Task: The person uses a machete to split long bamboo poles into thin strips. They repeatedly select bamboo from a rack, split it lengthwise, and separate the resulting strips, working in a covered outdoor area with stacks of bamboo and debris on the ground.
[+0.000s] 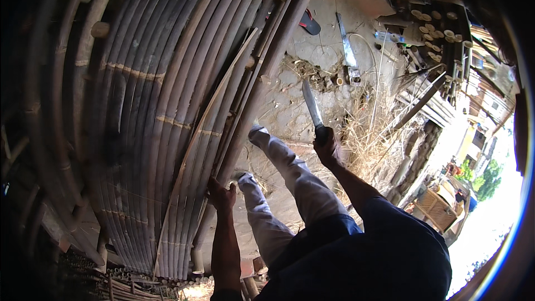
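Observation:
In my right hand (327, 147) is a large knife (312, 105), gripped by its dark handle, with the wide grey blade pointing away over the floor. My left hand (222, 194) is closed over the bamboo pole (266, 78) along the near edge of a bamboo slat bench (184, 95); its fingertips are partly hidden. A long, thin split bamboo strip (209, 108) lies lengthwise on the slats, close to the left hand.
A long flat blade (346, 44) lies on the floor ahead, near a dark sandal (310, 23) and a plastic bottle (389, 37). Dry straw (370, 128) spreads to the right of my knife. Cut bamboo pieces (434, 33) are stacked at the far right. A woven panel (436, 209) stands outside.

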{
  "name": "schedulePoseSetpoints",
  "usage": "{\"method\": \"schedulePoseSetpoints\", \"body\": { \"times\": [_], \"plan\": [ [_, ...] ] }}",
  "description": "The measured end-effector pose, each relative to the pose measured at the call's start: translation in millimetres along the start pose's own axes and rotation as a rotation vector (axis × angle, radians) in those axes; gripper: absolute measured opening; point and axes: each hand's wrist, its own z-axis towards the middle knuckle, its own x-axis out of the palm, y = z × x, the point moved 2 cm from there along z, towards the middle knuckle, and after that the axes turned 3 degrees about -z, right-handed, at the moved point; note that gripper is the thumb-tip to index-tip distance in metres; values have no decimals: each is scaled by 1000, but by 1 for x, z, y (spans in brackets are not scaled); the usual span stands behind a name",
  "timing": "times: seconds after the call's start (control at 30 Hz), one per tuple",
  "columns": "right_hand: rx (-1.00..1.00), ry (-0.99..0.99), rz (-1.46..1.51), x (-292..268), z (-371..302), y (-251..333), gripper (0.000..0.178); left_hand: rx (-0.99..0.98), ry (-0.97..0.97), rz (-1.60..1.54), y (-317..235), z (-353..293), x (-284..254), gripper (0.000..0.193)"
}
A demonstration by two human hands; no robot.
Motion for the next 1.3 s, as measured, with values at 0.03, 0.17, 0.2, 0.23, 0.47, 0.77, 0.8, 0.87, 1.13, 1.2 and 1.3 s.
{"method": "schedulePoseSetpoints", "body": {
  "times": [0.03,0.17,0.2,0.23,0.47,0.77,0.8,0.87,1.13,1.2,1.3],
  "plan": [
    [76,39,60,7,-19,0,49,17,17,15,2,2,0,103],
    [216,90,197,24,-48,24,54,34,-28,-65,-7,-3,-1,112],
    [232,124,199,21,-51,36,56,45,-23,-66,-5,-5,1,113],
    [245,161,200,18,-55,43,57,52,-19,-70,-5,-6,3,113],
    [159,274,298,9,-101,-22,48,61,-109,-276,10,-31,2,98],
    [245,641,-541,-54,-261,-164,46,-251,-810,-57,212,-108,-111,46],
    [417,669,-435,-52,-286,-188,48,-202,-762,-77,236,-110,-112,45],
    [489,688,-342,-46,-331,-199,49,-67,-671,-109,267,-101,-113,43],
    [543,638,-142,-20,-428,-186,50,-136,-464,53,299,-58,-82,25],
    [534,612,-102,-19,-434,-184,51,-125,-568,243,308,-55,-68,26],
    [527,542,5,-14,-441,-193,51,11,-396,42,319,-66,-59,30]
  ]
}}
